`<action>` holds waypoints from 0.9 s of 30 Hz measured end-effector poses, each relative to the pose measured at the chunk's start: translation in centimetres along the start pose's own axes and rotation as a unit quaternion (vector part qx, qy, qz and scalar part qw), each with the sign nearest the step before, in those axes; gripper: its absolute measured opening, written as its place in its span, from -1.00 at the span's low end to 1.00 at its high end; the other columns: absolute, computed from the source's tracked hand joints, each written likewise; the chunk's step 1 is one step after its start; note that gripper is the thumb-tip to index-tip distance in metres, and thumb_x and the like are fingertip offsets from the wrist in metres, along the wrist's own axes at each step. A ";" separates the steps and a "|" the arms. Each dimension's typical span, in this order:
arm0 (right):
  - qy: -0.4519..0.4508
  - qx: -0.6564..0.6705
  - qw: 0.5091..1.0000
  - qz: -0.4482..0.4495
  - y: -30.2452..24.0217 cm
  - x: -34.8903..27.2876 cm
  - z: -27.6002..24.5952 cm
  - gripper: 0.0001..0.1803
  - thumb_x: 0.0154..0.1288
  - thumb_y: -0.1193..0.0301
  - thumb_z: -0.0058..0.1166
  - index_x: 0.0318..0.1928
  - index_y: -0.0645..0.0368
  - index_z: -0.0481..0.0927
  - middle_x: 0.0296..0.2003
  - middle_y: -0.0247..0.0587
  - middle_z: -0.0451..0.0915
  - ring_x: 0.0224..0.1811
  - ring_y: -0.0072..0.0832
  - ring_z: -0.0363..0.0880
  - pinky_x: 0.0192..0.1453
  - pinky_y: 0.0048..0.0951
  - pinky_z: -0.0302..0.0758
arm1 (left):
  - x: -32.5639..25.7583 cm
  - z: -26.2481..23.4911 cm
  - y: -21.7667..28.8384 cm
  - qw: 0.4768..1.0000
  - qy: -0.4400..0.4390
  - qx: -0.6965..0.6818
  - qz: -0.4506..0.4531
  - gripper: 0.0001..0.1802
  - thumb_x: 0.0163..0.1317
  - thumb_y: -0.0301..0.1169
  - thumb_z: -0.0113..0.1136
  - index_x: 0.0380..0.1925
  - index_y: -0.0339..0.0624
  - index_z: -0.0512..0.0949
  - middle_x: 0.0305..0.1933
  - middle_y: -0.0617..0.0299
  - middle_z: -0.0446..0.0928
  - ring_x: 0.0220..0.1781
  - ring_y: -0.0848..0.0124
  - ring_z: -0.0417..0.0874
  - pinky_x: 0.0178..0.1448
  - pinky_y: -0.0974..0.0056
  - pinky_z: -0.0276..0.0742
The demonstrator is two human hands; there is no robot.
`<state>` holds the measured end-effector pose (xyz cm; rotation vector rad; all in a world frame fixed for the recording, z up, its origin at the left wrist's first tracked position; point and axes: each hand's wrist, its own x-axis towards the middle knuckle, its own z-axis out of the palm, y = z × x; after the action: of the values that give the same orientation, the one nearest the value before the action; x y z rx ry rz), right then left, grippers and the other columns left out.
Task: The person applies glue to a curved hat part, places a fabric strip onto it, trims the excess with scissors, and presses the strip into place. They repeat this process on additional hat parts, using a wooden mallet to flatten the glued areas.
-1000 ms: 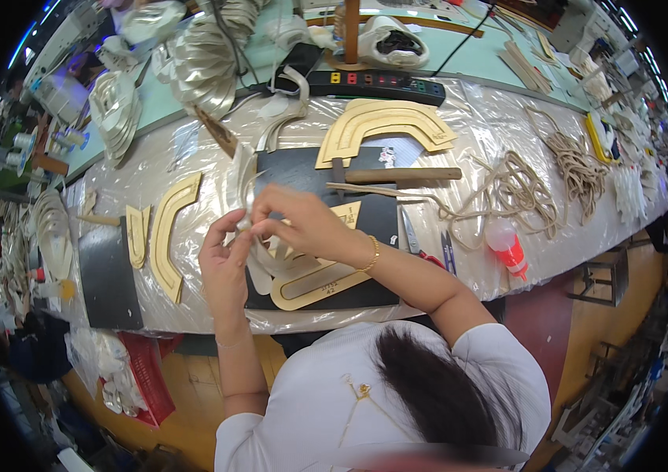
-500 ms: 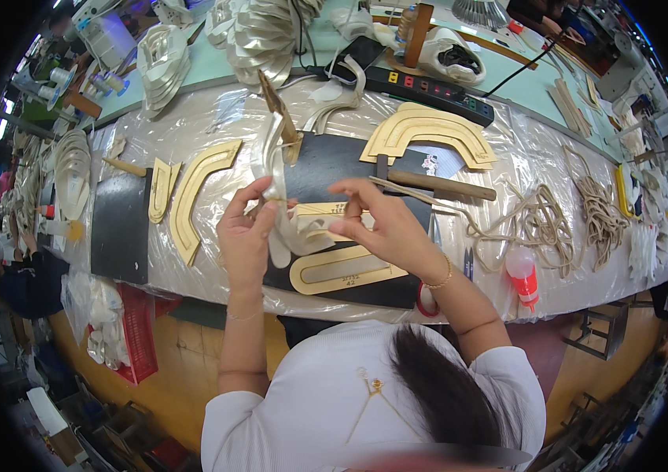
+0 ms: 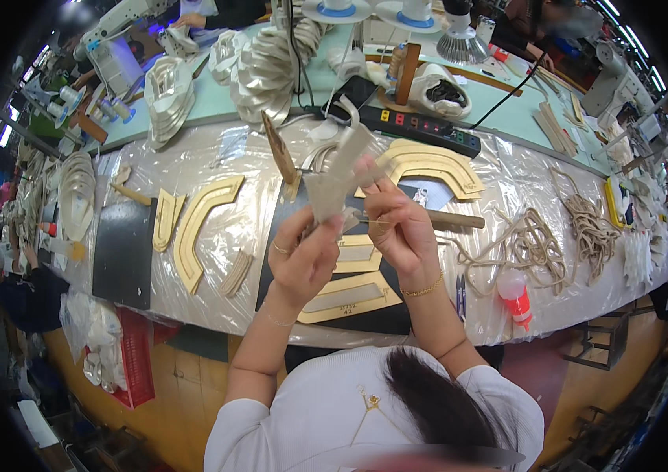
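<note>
My left hand (image 3: 306, 256) is closed around a pale cream, shoe-upper-like strip of material (image 3: 332, 185), held up above the table and partly blurred. Close by on its right, my right hand (image 3: 403, 228) has its fingers curled, with the upper fingers smeared by motion. A thin yellowish line runs between the two hands; what the right fingers pinch is hidden. Below them, a yellow slotted template (image 3: 353, 303) lies on a black board (image 3: 269, 271). Just beyond the left hand, a wooden-handled tool (image 3: 279, 149) stands tilted.
Curved yellow templates (image 3: 192, 236) lie at left, with more (image 3: 420, 161) at the far right. A wooden-handled hammer (image 3: 456, 219), coiled beige cord (image 3: 534, 244) and a red-and-clear bottle (image 3: 515, 299) are to the right. Behind stand a power strip (image 3: 420, 130) and stacked white shoe parts (image 3: 259, 75).
Both hands have shifted, the left one rightward, and the cream piece now points up between them instead of hanging below. My right fingers have curled in. The view has tilted slightly upward.
</note>
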<state>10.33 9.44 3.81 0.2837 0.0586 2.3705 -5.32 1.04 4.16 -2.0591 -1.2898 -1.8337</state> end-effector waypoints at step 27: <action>0.014 -0.366 0.909 -0.197 4.0 -1.4 0.2 -0.35 0.49 0.31 0.08 0.47 0.17 0.18 0.34 -0.09 0.38 0.12 -0.55 0.58 0.10 -0.51 0.60 | 2.7 -2.6 1.3 0.807 -0.117 -0.396 -0.421 -0.70 0.34 -0.51 0.23 0.04 -0.36 0.51 -0.03 0.19 0.61 -0.07 0.53 0.62 -0.01 0.47 0.52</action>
<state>8.71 5.55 4.26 -0.1220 -0.6841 1.8332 -6.70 0.14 7.74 -2.2966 -1.9810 -2.9935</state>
